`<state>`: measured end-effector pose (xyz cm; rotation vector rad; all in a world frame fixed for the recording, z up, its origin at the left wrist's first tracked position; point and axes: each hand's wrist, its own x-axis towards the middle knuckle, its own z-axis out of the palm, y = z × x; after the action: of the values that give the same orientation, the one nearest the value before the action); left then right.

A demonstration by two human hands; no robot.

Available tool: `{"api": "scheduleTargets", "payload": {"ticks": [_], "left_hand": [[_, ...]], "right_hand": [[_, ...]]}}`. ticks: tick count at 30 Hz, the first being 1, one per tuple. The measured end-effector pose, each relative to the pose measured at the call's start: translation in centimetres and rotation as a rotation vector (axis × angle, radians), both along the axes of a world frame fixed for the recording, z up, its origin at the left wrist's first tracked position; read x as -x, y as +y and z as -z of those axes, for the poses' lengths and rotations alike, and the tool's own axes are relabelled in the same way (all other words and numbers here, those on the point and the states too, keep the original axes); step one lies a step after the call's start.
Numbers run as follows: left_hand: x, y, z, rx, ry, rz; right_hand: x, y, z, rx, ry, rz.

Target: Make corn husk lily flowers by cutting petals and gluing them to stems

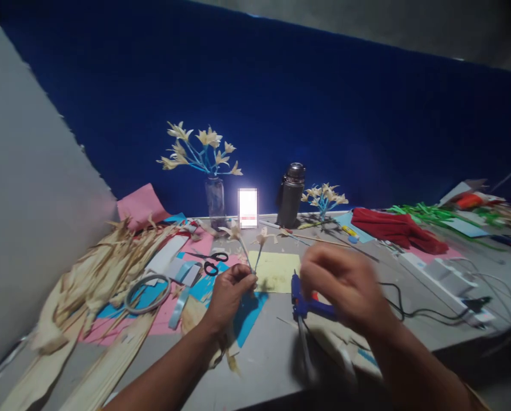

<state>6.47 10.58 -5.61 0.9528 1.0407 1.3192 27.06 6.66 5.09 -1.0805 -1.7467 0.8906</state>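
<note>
My left hand is closed in a pinch on the thin stems of two small pale husk flowers, which stand upright above the fingertips. A yellow sheet lies just behind them, and a blue sheet is under the hand. My right hand is smeared by motion, its fingers curled. It is over or beside a blue glue gun with its nozzle pointing away from me and a glue stick trailing behind; whether the hand touches the gun cannot be made out.
Dried corn husks and a grey ring of tape lie left, near black scissors. Behind stand a vase of husk flowers, a bright phone-like screen and a dark flask. A power strip with cords lies right.
</note>
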Motion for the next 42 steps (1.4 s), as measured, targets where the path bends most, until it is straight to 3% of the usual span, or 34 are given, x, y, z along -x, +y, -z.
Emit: {"api": "scheduleTargets", "payload": {"ticks": [5, 9, 18, 30, 35, 42], "left_hand": [[-0.3, -0.3, -0.2, -0.036, -0.033, 0.061], [-0.3, -0.4, -0.2, -0.051, -0.039, 0.105], [-0.4, -0.3, 0.2, -0.034, -0.007, 0.094], [-0.3, -0.6, 0.0, 0.071, -0.047, 0.135], [-0.3, -0.5, 0.3, -0.021, 0.168, 0.075], [-0.1, -0.7, 0.1, -0.188, 0.392, 0.071]], "right_hand": [[2.5, 5.0, 4.1, 0.069, -0.215, -0.127], [3.4, 6.0, 6.0, 0.05, -0.2, -0.157], [4.1, 6.6, 7.1, 0.089, 0.011, -0.152], [4.1, 6.9, 7.7, 0.28, 0.148, -0.153], [4.4, 6.8, 7.2, 0.366, 0.272, -0.172], [5.1, 6.8, 7.8, 0.232, 0.198, -0.085]]}}
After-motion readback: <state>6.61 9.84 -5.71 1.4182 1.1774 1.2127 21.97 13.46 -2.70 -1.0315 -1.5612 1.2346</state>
